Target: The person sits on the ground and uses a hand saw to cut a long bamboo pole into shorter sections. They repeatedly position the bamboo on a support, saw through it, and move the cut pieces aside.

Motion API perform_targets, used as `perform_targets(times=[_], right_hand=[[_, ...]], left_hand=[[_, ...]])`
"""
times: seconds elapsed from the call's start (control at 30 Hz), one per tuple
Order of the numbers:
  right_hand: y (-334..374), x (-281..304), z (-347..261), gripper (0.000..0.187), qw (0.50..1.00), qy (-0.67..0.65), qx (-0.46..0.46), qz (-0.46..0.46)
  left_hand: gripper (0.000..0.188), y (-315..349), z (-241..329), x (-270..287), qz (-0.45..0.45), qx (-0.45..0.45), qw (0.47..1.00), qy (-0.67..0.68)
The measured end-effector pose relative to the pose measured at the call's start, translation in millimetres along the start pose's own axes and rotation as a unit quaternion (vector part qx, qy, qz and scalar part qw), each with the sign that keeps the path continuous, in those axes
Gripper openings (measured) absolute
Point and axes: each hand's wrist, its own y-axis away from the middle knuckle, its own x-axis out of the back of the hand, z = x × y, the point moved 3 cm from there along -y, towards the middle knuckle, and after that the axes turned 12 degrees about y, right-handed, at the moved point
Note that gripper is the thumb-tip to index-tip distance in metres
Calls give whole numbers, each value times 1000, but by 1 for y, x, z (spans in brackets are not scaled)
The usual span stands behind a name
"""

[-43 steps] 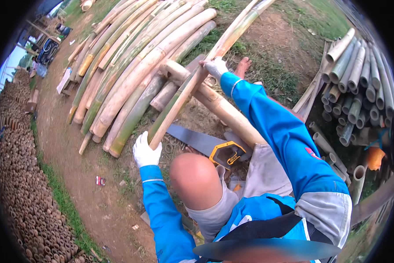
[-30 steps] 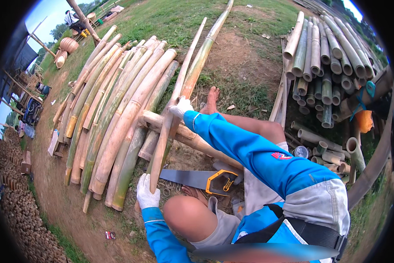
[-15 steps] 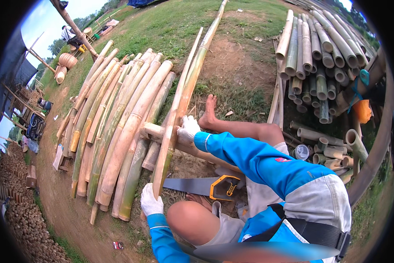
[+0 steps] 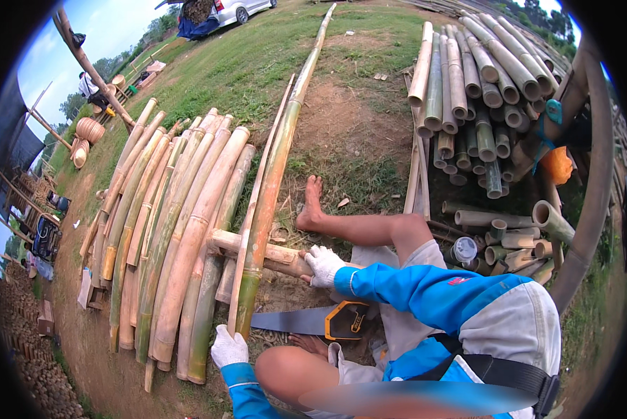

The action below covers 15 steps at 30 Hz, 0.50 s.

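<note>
Your left hand (image 4: 228, 347), in a white glove, meets the lower ends of the bamboo pole (image 4: 261, 230) and the pale strip (image 4: 237, 293) at lower centre-left; how far its fingers close around them is hidden. Your right hand (image 4: 322, 267), also gloved, curls over the crosswise log (image 4: 282, 257), just right of the pole and apart from it.

The pole's long axis runs from your left hand, the nearer one, to the top centre of the frame, leaning right and crossing the log. The strip lies along its left side.

Count one pole, one strip, one log and one saw (image 4: 310, 321) below the log. Bamboo stacks number two: left stack (image 4: 195, 230), and right stack (image 4: 495, 119) at upper right; their overlapping poles defy an exact count.
</note>
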Motion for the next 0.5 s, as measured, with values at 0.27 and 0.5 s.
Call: perform_targets(times=[0.27,0.5], right_hand=[[-2,4,-4,79,999,-12,-12,-40],[-7,-9,3,79,999,1,-17,-43]], left_hand=[[33,5,3,20,86,12,992,87],[48,-22,11,10,134,40,984,108]])
